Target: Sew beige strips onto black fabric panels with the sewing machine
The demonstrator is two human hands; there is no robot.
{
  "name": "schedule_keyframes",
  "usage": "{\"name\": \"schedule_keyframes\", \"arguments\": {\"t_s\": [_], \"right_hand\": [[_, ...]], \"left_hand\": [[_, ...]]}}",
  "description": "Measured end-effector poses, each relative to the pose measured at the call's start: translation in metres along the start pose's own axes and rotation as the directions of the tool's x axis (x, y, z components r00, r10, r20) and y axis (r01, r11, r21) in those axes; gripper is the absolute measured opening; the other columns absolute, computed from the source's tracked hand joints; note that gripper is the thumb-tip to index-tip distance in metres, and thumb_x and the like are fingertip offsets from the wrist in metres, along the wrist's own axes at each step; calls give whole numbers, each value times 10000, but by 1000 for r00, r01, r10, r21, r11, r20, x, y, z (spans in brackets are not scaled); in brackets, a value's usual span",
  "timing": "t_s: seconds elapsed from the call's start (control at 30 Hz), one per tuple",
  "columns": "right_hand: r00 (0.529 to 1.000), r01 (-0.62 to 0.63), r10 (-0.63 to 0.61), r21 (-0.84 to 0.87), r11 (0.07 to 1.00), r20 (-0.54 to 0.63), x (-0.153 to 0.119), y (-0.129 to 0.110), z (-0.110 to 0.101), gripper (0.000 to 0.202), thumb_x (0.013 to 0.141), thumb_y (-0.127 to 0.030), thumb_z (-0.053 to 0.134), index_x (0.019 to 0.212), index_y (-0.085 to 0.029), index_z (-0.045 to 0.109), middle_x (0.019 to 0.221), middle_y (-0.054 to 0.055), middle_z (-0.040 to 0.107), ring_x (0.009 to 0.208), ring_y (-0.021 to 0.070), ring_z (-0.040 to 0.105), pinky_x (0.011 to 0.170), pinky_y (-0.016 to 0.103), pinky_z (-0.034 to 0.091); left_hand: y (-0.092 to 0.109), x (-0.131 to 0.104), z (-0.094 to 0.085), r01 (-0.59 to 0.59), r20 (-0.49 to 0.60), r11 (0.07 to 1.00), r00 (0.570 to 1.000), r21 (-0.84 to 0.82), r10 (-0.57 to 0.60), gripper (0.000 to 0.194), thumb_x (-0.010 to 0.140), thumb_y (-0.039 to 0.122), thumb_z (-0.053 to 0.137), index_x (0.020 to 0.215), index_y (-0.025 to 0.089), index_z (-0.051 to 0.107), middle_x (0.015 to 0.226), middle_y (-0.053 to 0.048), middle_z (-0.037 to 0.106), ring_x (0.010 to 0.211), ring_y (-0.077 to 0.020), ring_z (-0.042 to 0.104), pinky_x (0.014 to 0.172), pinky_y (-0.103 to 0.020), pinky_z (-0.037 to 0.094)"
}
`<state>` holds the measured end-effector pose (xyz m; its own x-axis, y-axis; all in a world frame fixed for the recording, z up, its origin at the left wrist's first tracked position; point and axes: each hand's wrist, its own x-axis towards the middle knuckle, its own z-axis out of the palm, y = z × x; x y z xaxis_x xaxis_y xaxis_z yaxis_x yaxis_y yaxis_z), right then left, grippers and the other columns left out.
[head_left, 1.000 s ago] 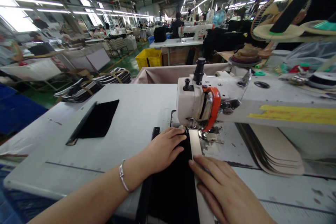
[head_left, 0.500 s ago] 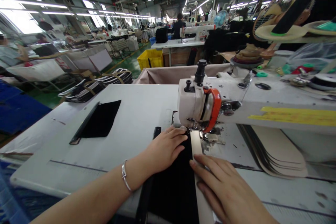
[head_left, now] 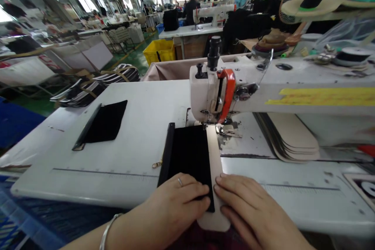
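Note:
Under the needle of a white sewing machine (head_left: 202,93) lies a black fabric piece (head_left: 190,148) on a beige strip (head_left: 214,152). A dark band with a gold zipper pull (head_left: 157,164) runs along the fabric's left edge. My left hand (head_left: 181,203) rests on the near part of the fabric, its fingers spread a little. My right hand (head_left: 246,199) lies flat with fingertips on the strip's right edge. A second black piece (head_left: 107,122) is on the table's left part.
Rounded beige panels (head_left: 295,136) are stacked beneath the machine arm. Striped bundles (head_left: 79,91) lie beyond the table's left edge. Farther back are a yellow crate (head_left: 159,51) and a person (head_left: 191,8) near another machine.
My left hand has come back from beside the needle to the near end of the fabric, uncovering its far part and the zipper pull. The camera view has shifted.

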<state>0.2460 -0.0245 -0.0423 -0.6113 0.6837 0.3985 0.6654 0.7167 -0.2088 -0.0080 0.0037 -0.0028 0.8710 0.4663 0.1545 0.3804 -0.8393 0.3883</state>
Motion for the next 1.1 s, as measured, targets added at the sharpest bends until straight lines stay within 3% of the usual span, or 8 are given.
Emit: {"name": "schedule_keyframes", "arguments": {"t_s": [0.23, 0.43, 0.63, 0.9, 1.1], "right_hand": [[998, -61, 60, 64, 996, 24, -6, -3, 2, 416, 946, -219, 549, 1361, -198, 547, 1300, 77, 633, 1190, 218, 594, 975, 387, 549], [990, 95, -97, -25, 995, -101, 6, -4, 0, 315, 1034, -251, 393, 1199, -215, 659, 1134, 38, 714, 981, 166, 673, 830, 286, 575], [982, 153, -158, -54, 987, -102, 12, 1, -1, 286, 1035, -251, 424, 1156, -242, 683, 1042, 6, 742, 909, 134, 683, 783, 228, 573], [984, 149, -152, -44, 988, -90, 21, 12, 2, 289, 1028, -235, 417, 1151, -225, 680, 1041, 5, 741, 868, 133, 687, 744, 220, 573], [989, 146, -147, -15, 989, -3, 27, 23, 4, 312, 1011, -230, 433, 1255, -204, 626, 1122, 54, 712, 936, 170, 674, 793, 263, 568]], "left_hand": [[-2, 4, 2, -30, 16, 997, 999, 77, 29, 227, 984, 131, 483, 1169, 153, 611, 1127, -85, 677, 987, -190, 608, 934, -331, 501], [3, 9, -6, -2, -9, 999, 1000, 45, 2, 152, 971, 142, 519, 1057, 168, 642, 1048, -50, 700, 971, -165, 624, 944, -291, 500], [-20, 25, -11, 77, -33, 971, 997, 225, -71, 374, 1008, 241, 463, 1366, 140, 493, 1424, -113, 534, 1349, -277, 441, 1128, -456, 408], [-40, 36, -10, 88, -33, 956, 996, 279, -82, 372, 1009, 235, 443, 1369, 163, 503, 1427, -101, 532, 1360, -253, 441, 1164, -434, 365], [-53, 44, -11, 92, -40, 953, 996, 289, -84, 361, 1014, 212, 423, 1360, 175, 517, 1420, -105, 538, 1360, -238, 444, 1178, -417, 337]]}}
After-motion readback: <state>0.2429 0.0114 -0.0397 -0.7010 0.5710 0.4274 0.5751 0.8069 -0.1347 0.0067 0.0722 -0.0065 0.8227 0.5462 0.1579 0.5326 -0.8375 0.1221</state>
